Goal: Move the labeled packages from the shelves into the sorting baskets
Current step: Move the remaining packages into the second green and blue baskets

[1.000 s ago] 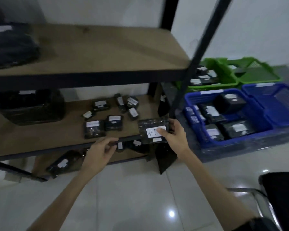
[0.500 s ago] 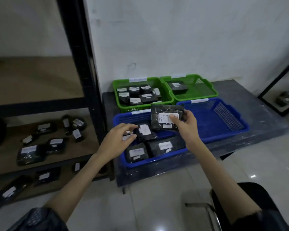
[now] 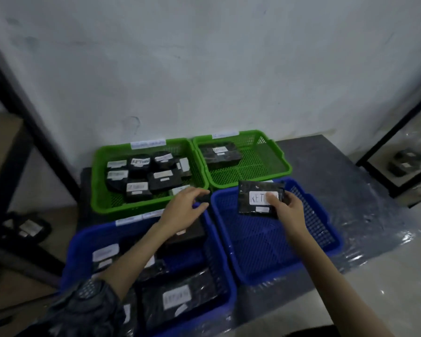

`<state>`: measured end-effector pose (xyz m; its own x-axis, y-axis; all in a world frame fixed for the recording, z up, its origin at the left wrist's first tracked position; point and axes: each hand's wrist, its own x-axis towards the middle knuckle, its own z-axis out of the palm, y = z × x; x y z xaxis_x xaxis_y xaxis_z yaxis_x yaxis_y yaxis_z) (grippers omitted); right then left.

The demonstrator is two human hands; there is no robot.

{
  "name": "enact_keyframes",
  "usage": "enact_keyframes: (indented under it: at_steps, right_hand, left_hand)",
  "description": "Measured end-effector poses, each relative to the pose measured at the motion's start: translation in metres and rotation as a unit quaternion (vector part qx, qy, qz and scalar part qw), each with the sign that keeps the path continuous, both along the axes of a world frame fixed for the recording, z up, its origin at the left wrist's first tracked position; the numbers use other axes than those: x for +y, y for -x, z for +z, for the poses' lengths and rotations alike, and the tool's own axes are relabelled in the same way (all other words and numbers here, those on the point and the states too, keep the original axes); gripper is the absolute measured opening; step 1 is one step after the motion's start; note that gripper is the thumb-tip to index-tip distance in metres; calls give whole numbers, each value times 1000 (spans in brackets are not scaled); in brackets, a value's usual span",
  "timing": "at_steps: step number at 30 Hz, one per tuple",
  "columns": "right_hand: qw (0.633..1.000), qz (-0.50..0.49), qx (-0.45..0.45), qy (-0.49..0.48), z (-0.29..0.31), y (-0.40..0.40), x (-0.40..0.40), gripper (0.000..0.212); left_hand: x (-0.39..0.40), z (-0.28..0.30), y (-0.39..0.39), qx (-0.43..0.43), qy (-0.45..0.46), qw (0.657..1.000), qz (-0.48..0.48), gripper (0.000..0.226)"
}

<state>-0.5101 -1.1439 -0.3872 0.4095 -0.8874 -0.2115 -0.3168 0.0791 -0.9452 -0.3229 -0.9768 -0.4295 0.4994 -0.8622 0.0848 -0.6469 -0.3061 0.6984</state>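
— Any writing you can make out?

— The black package pinched in the right hand has a white label reading "RET…"; the thumb covers the rest.

— Others?

— Beyond the left hand, a package in the green basket carries a label that reads "RETURN". Nearer than that hand, in the blue basket, a big package's label looks like "RETURN", blurred.

— And the strips on the basket rims?

— Too blurred to read.

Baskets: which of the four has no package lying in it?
The right blue basket: its mesh floor is bare. The right hand holds a package above it; the other three hold packages.
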Motion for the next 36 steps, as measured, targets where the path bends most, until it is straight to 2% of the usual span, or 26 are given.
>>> enact_keyframes:
  at_steps: [6,11,14,17,21,24,29,33,36]
  right_hand:
    - [1000,-8,2,-13,-13,-23,-102,33]
    - [999,18,7,-35,-29,-62,-172,30]
    - [998,18,8,-59,-40,-91,-207,36]
    - [995,-14,16,-102,-57,-119,-233,44]
    - [969,-100,1,-226,-93,-148,-256,50]
    - [952,-146,8,-268,-114,-168,-263,55]
    - [950,-168,33,-260,-127,-198,-268,68]
    - [959,-109,87,-245,-141,-213,-271,68]
    - [953,-38,173,-245,-151,-209,-273,68]
  left_hand:
    - [-92,-2,-24,-6,-29,999,15,34]
    - [-139,-20,-48,-52,-37,992,112,33]
    - [-165,-33,-60,-63,-62,980,178,38]
    - [-191,-48,-66,-60,-107,967,225,53]
    - [-215,-65,-70,-60,-128,941,309,72]
    - [-217,-78,-72,-57,-126,929,344,71]
    - [-213,-94,-70,-94,-98,931,339,63]
    - [-213,-97,-73,-106,-102,930,338,63]
    - [-212,-98,-72,-111,-106,929,335,62]
